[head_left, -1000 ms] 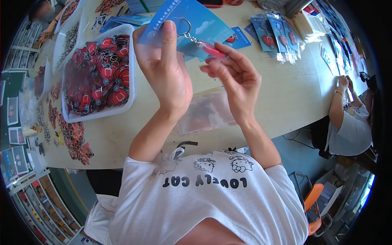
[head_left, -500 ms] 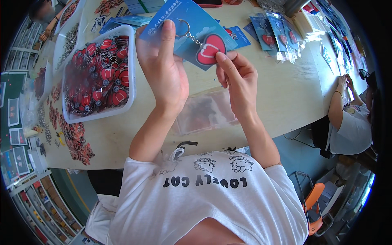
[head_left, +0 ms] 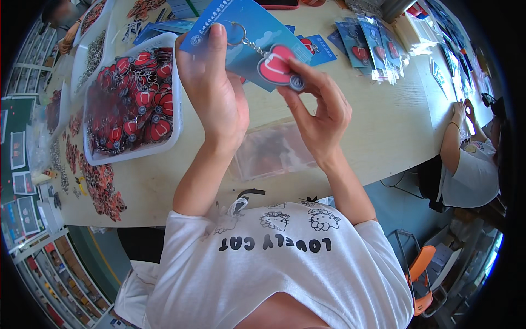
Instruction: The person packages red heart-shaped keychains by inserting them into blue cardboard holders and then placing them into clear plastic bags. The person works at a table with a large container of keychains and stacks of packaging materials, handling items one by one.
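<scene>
Above the table, my left hand (head_left: 212, 104) grips a blue card (head_left: 262, 26), its thumb lying across the printed front. A silver split ring sits at the card next to that thumb, and a short chain runs from it to a red heart-shaped keychain (head_left: 274, 68). The lower end of the heart, by a small dark round tag, is pinched between the thumb and fingers of my right hand (head_left: 323, 112). On the table below my hands lie clear plastic bags (head_left: 268, 156).
A white bin (head_left: 178, 118) full of red heart keychains stands at the left, with loose pieces (head_left: 104, 192) beside it. Bagged cards with keychains (head_left: 378, 46) lie at the back right. Another person (head_left: 468, 159) works at the right edge.
My left hand and the card have shifted slightly left. The heart has turned, showing the dark round tag, and my right hand's fingers now pinch its lower end.
</scene>
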Demonstrator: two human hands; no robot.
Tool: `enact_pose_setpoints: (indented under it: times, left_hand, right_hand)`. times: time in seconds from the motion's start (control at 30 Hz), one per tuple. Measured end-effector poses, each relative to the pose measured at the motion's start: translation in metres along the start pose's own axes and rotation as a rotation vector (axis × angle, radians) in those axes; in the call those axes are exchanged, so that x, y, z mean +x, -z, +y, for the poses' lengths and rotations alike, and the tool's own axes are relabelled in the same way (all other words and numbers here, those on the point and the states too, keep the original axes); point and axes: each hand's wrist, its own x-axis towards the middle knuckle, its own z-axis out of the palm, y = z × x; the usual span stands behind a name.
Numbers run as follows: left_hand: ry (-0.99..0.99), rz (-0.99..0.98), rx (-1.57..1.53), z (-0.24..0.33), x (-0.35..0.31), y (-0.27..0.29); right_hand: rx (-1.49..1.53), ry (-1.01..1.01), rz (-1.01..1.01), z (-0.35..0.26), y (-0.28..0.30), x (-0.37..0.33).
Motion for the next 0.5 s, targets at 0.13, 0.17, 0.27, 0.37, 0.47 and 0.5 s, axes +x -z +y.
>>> enact_pose_setpoints:
  times: [0.13,0.17,0.27,0.37,0.47,0.5]
  left_hand:
    - [-0.001,0.023,0.035,-0.001,-0.001,-0.001]
    - [0.002,0.015,0.025,-0.002,-0.001,0.0]
    - [0.036,-0.017,-0.014,-0.006,0.001,0.002]
    - [0.12,-0.054,-0.073,-0.01,0.0,0.004]
    - [0.216,-0.04,-0.111,-0.011,-0.004,-0.002]
    - [0.249,-0.026,-0.118,-0.012,-0.007,-0.004]
  right_hand:
    - [0.358,-0.552,-0.045,-0.008,0.01,0.005]
    - [0.562,-0.742,-0.05,-0.009,0.01,0.01]
    - [0.463,-0.72,-0.047,0.0,0.008,0.005]
    - [0.407,-0.719,0.083,0.008,-0.005,-0.003]
    - [0.576,-0.836,0.117,0.009,-0.006,-0.003]
    - [0.664,-0.89,0.106,0.01,-0.005,-0.003]
